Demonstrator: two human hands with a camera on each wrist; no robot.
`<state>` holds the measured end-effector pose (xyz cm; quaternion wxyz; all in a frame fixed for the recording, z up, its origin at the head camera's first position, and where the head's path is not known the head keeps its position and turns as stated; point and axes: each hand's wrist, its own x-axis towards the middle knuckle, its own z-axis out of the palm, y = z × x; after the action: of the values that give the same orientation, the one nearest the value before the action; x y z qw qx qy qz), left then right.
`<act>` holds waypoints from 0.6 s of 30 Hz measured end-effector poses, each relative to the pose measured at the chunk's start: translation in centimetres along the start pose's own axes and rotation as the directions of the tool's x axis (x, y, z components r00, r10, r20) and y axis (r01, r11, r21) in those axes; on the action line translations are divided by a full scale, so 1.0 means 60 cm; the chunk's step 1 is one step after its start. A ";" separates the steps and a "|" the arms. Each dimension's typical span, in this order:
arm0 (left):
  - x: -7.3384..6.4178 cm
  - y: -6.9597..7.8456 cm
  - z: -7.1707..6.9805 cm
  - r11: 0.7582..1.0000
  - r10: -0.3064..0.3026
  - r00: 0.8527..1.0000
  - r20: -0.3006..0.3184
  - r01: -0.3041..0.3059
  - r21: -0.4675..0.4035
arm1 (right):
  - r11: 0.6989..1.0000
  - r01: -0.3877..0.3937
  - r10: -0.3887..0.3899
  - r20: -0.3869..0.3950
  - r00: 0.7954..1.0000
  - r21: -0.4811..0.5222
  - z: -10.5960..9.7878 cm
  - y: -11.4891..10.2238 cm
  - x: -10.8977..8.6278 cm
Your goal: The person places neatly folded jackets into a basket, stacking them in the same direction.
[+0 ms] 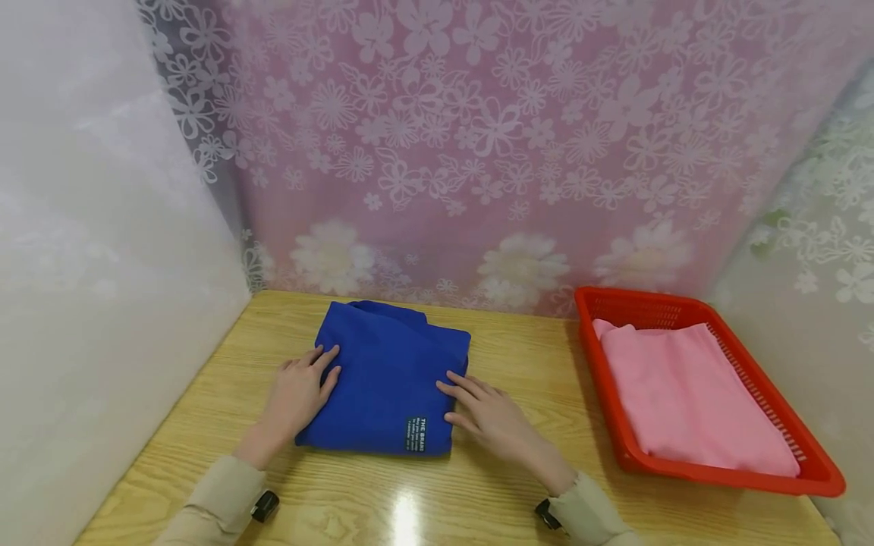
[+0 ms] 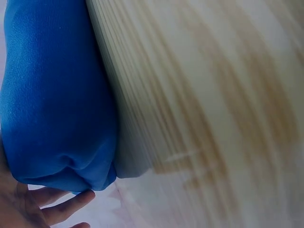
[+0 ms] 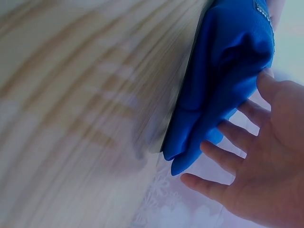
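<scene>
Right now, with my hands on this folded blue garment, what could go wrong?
The folds may slip, since the left hand and right hand seem only to rest at the sides of the blue garment. Its layers might spread: the right wrist view shows loose folds there. It could also sit uneven, as a flap sticks out at the far edge.

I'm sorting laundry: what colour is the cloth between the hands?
The cloth is deep blue, showing best in the head view.

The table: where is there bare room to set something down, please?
Bare table lies between the blue cloth and red basket, beyond the right hand, and left of the left hand. Crowded: the blue cloth, touched by both hands, and the basket, holding pink cloth.
</scene>
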<state>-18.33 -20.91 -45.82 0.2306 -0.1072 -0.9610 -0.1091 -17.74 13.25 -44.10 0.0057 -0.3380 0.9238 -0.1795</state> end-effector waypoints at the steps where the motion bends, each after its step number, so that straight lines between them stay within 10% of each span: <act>1: 0.001 0.004 0.002 1.000 0.002 1.000 -0.002 -0.002 0.002 | 1.000 -0.002 0.002 -0.004 1.000 0.003 -0.001 0.003 -0.003; 18: 0.011 0.090 0.029 0.999 0.036 0.998 -0.056 -0.035 0.015 | 0.997 -0.081 0.082 -0.074 0.994 0.017 -0.019 0.047 -0.052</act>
<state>-18.24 -15.20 -46.14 0.2602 -0.1193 -0.9528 -0.1011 -17.25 17.58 -44.34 -0.0192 -0.2931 0.9351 -0.1983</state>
